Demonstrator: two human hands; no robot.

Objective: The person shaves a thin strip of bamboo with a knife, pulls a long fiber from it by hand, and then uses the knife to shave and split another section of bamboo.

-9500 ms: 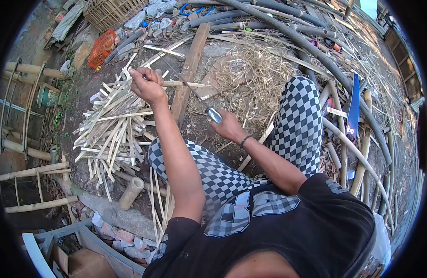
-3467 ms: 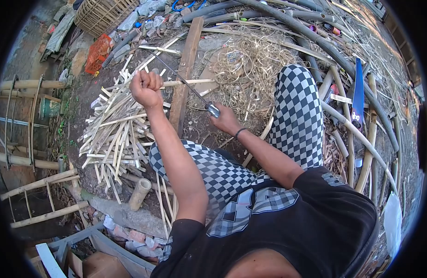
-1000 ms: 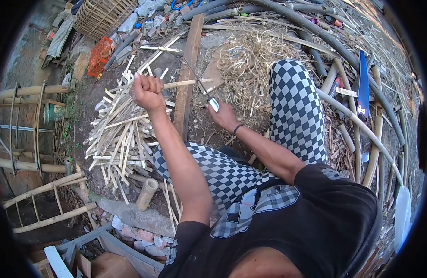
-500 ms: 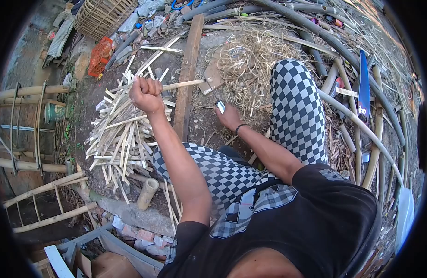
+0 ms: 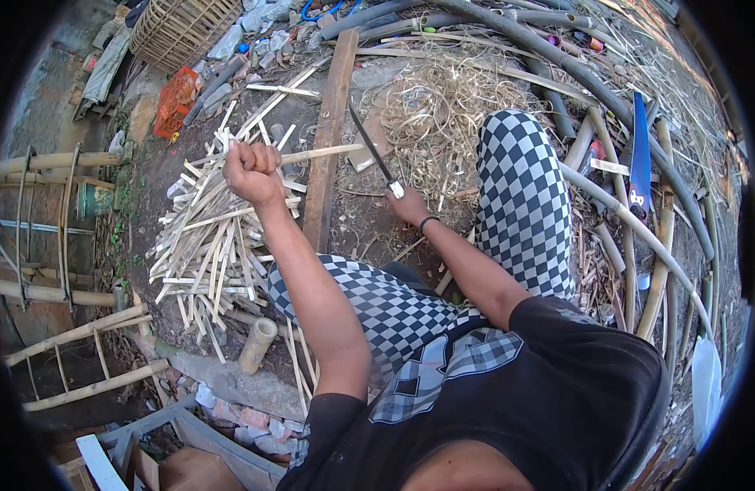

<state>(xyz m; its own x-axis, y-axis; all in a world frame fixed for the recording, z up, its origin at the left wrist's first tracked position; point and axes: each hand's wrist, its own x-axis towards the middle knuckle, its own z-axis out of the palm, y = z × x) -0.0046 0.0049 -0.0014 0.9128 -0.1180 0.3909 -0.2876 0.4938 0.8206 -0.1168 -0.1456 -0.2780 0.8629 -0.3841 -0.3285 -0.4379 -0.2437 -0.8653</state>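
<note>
My left hand [image 5: 253, 170] is closed around one end of a bamboo strip [image 5: 322, 152], which lies across the long wooden beam [image 5: 329, 135]. In my right hand [image 5: 408, 206] is the handle of a knife [image 5: 372, 150]; its dark blade points up and to the left, beside the strip's free end. Beneath that end lies a flat wooden piece [image 5: 369, 147]. A pile of split bamboo strips [image 5: 218, 229] spreads below and around my left hand. Curly shavings [image 5: 435, 106] are heaped beyond the knife.
A blue saw [image 5: 641, 155] and bamboo poles [image 5: 639, 217] lie at the right. At the upper left are an orange crate [image 5: 176, 102] and a woven basket [image 5: 181, 33]. A short bamboo section [image 5: 259, 345] stands near my left knee.
The knife has swung into broader view, and its blade has shifted off the strip. My right hand has moved slightly right and down, my left hand slightly left.
</note>
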